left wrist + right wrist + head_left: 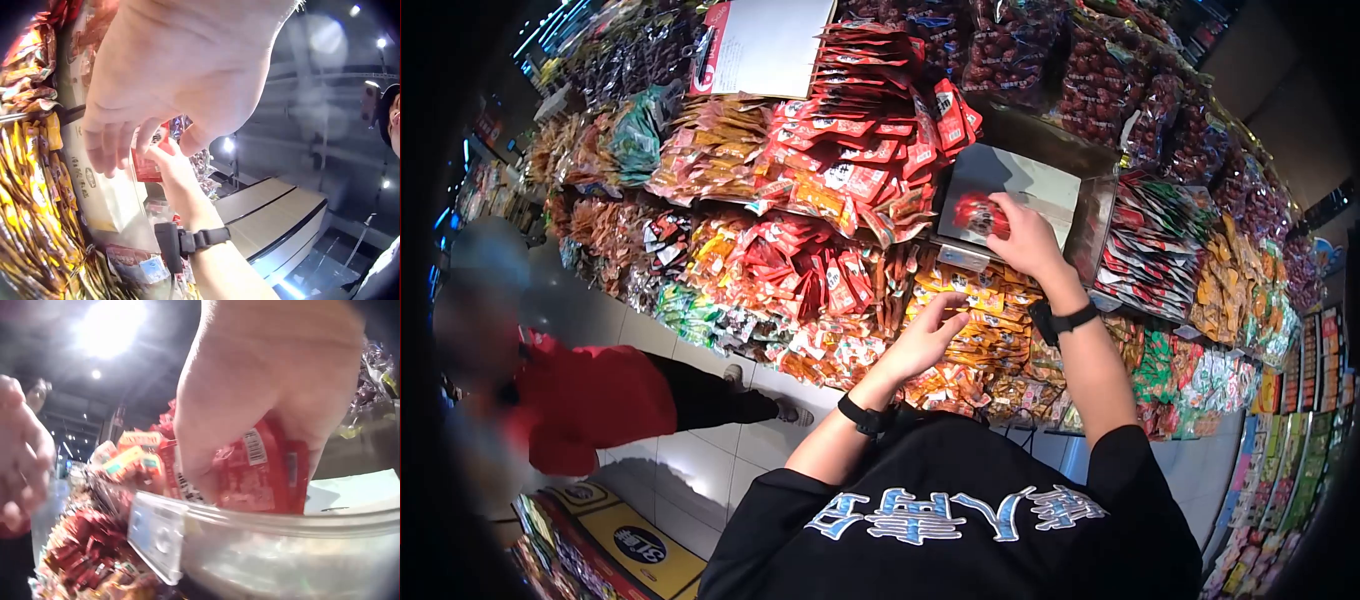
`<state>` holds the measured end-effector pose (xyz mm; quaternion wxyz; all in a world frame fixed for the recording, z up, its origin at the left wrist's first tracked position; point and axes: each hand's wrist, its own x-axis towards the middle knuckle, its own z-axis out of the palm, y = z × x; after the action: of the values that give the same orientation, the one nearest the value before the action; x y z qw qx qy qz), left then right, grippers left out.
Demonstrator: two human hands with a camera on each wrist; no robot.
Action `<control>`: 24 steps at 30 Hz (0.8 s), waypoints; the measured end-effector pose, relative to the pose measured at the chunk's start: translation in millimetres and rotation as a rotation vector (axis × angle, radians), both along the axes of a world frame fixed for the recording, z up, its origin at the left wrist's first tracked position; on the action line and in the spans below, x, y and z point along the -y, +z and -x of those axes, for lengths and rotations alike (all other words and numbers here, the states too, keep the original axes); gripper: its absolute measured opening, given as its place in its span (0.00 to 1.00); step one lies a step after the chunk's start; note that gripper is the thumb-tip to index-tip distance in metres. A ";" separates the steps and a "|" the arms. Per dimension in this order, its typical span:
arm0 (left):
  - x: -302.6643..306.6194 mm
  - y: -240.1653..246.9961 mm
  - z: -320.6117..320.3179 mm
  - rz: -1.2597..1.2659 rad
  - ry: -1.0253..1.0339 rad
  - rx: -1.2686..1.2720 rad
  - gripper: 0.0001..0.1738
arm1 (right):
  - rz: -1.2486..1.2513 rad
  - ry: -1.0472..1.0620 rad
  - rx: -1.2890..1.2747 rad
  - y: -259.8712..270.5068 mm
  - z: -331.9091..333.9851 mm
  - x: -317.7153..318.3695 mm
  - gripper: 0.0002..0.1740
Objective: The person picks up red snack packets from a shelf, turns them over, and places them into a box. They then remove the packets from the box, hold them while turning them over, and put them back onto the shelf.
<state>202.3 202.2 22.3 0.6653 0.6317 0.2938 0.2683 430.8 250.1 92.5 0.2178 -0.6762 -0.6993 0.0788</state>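
My right hand (1032,242) grips red snack packets (974,216) inside a clear-walled bin (1104,232). In the right wrist view, at least two red packets (253,478) stand upright behind the bin's front wall (300,556), thumb on one side and fingers on the other. Pale card (1055,185) lines the bin floor. My left hand (924,340) hovers over rows of orange-yellow packets (990,325), fingers loosely spread and holding nothing. In the left wrist view, the left hand (181,69) partly covers the red packet (147,165) that the right hand holds.
Heaped red packets (850,160) stand left of the bin, with a white notepad (765,50) above them. Green and red packets (1155,245) fill the right side. A person in a red top (600,395) stands in the aisle at left. Shelves (1300,400) border the right.
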 end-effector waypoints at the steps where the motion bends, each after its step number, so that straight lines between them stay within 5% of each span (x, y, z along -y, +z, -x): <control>1: -4.9 -1.1 7.1 -0.013 -0.013 0.006 0.23 | 0.068 0.046 -0.001 -4.4 0.1 -10.9 0.29; 11: -44.8 -24.3 56.2 0.077 -0.143 -0.073 0.19 | 0.386 0.110 -0.122 -54.2 -5.5 -40.3 0.34; 14: -43.7 -26.5 56.0 0.038 -0.145 -0.037 0.20 | 0.381 0.114 -0.198 -47.0 6.1 -30.3 0.36; 19: -34.5 -21.7 45.4 0.012 -0.181 -0.092 0.20 | 0.248 0.109 0.084 -52.9 15.8 -20.1 0.34; 24: -18.9 -16.1 37.0 -0.016 -0.108 -0.109 0.20 | 0.232 0.086 -0.050 -59.6 -1.3 -21.8 0.31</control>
<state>165.3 221.1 6.2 0.6567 0.6657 0.2929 0.1996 432.1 271.9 32.8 0.1521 -0.6640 -0.7083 0.1853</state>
